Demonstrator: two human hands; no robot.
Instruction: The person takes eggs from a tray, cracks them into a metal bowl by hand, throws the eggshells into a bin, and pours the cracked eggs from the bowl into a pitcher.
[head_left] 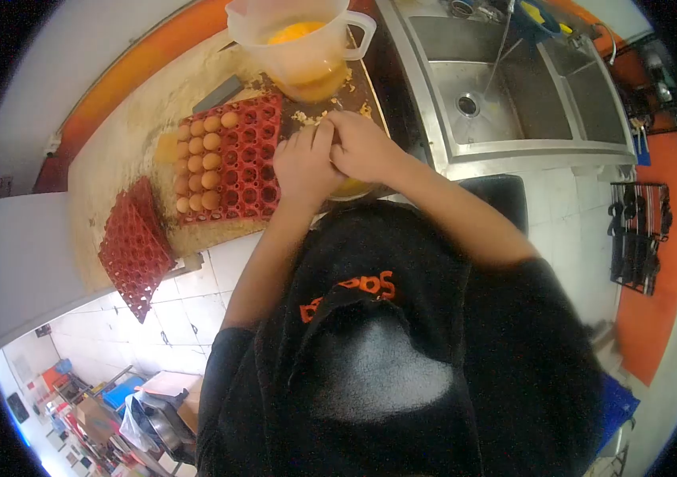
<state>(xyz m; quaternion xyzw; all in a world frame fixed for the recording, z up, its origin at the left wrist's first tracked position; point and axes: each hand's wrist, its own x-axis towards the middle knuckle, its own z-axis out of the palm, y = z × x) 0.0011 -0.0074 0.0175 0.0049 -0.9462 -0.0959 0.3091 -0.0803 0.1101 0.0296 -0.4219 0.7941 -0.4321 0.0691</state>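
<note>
My left hand (307, 165) and my right hand (364, 147) meet at the front of the table, fingers curled together. Whatever is between them is hidden. Below them shows part of a container with yellow liquid (352, 189), mostly covered by my hands. Just left of my left hand lies a red egg tray (253, 171). Brown eggs (211, 160) fill its left side, one more sits in the back row, and the other cups are vacant. Behind my hands stands a translucent plastic pitcher (311, 67) with egg yolks (295, 33) inside. Crumbled shell bits (311, 118) lie between.
A second red tray (138, 242), without eggs, overhangs the table's left front edge. A grey block (218, 94) lies behind the egg tray. At right is a steel sink (481, 147), with a thin water stream (501, 52) falling into it. A black seat (493, 199) stands below.
</note>
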